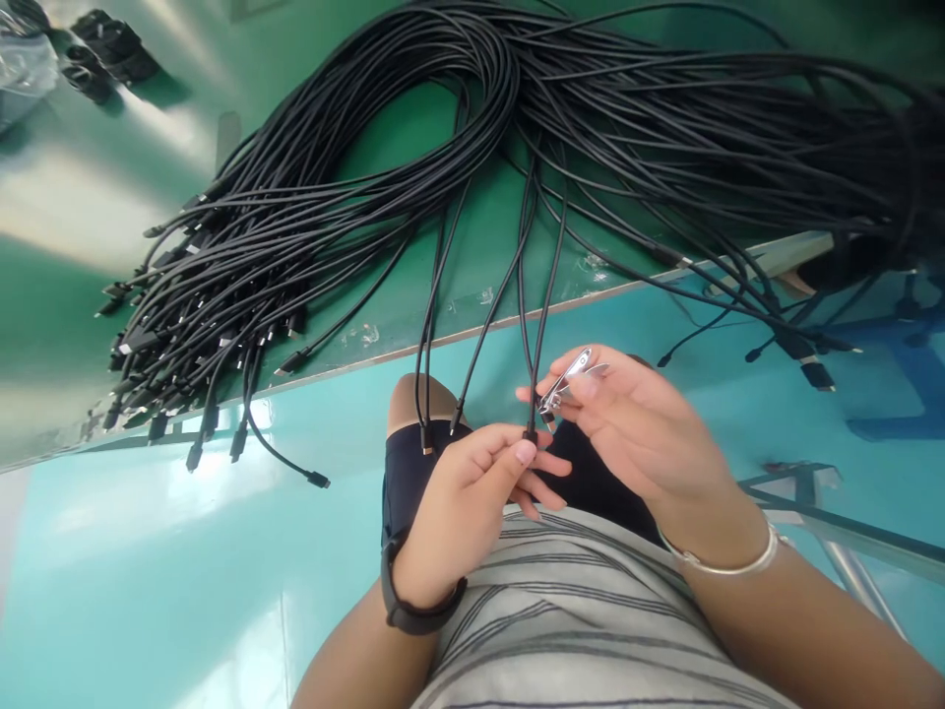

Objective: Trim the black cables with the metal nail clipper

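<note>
Between the thumb and fingers of my left hand (494, 478) is the connector end of a black cable (537, 369), pinched over my lap. My right hand (635, 423) grips a silver nail clipper (572, 379) with its lever raised, just above and right of the pinched connector. The clipper's jaw end points down left, close to the cable; whether it touches I cannot tell. Other black cable ends (426, 433) hang over the table edge left of my hands. A large looped bundle of black cables (413, 108) lies on the green table.
The green table (413, 305) ends just in front of my knees. Many connectors (207, 325) cluster at its left, some overhanging the edge. More cables (738, 167) spread right. Black coiled items (110, 49) lie at the back left. A metal frame (819, 502) and a blue stool-like object (901, 384) stand at right.
</note>
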The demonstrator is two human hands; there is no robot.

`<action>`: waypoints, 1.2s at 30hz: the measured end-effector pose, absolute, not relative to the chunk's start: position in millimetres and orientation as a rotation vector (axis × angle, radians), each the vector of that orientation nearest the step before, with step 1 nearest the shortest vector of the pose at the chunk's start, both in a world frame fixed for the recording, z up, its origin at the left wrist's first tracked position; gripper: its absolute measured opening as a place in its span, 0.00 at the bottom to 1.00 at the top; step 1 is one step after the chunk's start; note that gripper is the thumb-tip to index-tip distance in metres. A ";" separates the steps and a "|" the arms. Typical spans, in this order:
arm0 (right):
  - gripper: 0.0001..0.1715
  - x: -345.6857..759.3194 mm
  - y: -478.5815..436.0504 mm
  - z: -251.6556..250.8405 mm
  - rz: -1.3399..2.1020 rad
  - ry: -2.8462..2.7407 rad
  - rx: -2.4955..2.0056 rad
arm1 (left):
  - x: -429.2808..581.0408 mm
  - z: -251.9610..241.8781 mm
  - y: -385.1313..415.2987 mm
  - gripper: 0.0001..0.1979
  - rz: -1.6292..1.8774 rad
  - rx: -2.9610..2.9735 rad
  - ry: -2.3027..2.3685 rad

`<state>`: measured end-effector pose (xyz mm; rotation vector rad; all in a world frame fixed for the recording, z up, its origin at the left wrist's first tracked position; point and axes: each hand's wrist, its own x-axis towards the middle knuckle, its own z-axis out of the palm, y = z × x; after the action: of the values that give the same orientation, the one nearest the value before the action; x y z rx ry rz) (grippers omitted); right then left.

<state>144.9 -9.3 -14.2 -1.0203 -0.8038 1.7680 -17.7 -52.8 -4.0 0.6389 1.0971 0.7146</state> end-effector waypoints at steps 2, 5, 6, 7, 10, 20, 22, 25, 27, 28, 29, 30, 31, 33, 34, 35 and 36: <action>0.07 143.7 -14.2 -12.3 1.576 -0.821 -1.129 | -16.7 -5.0 -51.7 0.12 0.731 0.625 1.090; 0.08 142.0 -26.2 -8.7 1.439 -0.760 -1.190 | -13.5 -6.0 -52.1 0.12 0.767 0.621 1.052; 0.08 141.7 -30.5 -7.6 1.450 -0.734 -1.192 | -12.6 -6.0 -52.8 0.12 0.776 0.624 1.041; 0.08 141.4 -34.5 -6.5 1.469 -0.713 -1.191 | -11.9 -5.7 -53.7 0.12 0.784 0.629 1.033; 0.08 141.2 -42.4 -3.8 1.511 -0.695 -1.180 | -11.3 -3.9 -56.4 0.12 0.802 0.647 1.024; 0.09 138.7 -40.4 2.8 1.553 -0.582 -1.149 | -3.7 2.6 -56.3 0.11 0.823 0.716 1.010; 0.08 139.0 -40.1 2.3 1.545 -0.561 -1.152 | -1.8 2.7 -56.7 0.11 0.821 0.724 1.019; 0.09 139.7 -40.3 1.4 1.537 -0.561 -1.157 | -0.4 2.3 -57.6 0.11 0.824 0.726 1.027; 0.10 140.0 -40.6 1.3 1.524 -0.572 -1.152 | 0.0 2.2 -57.9 0.11 0.824 0.728 1.028; 0.10 140.2 -40.8 1.5 1.518 -0.577 -1.152 | 0.2 2.2 -57.9 0.10 0.823 0.729 1.029; 0.10 140.3 -40.9 1.6 1.510 -0.584 -1.153 | 0.6 2.3 -57.9 0.10 0.822 0.729 1.029; 0.10 140.5 -41.1 1.7 1.504 -0.591 -1.155 | 1.0 2.4 -57.9 0.10 0.821 0.724 1.032; 0.10 140.7 -41.2 1.7 1.501 -0.597 -1.161 | 1.4 2.5 -57.9 0.10 0.822 0.716 1.031; 0.09 141.1 -41.5 1.3 1.492 -0.609 -1.173 | 2.2 2.4 -57.9 0.09 0.825 0.690 1.020; 0.09 141.4 -41.6 0.8 1.487 -0.607 -1.178 | 2.4 2.1 -57.9 0.09 0.827 0.673 1.010; 0.09 141.8 -41.8 0.1 1.483 -0.601 -1.179 | 2.5 1.7 -57.7 0.09 0.827 0.655 0.994; 0.09 142.2 -42.1 -0.5 1.479 -0.590 -1.179 | 2.4 1.0 -57.4 0.09 0.826 0.635 0.974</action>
<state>142.2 -42.1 -0.5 -1.1793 -0.5897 1.4789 2.4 -57.4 1.0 0.6346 0.9742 0.8258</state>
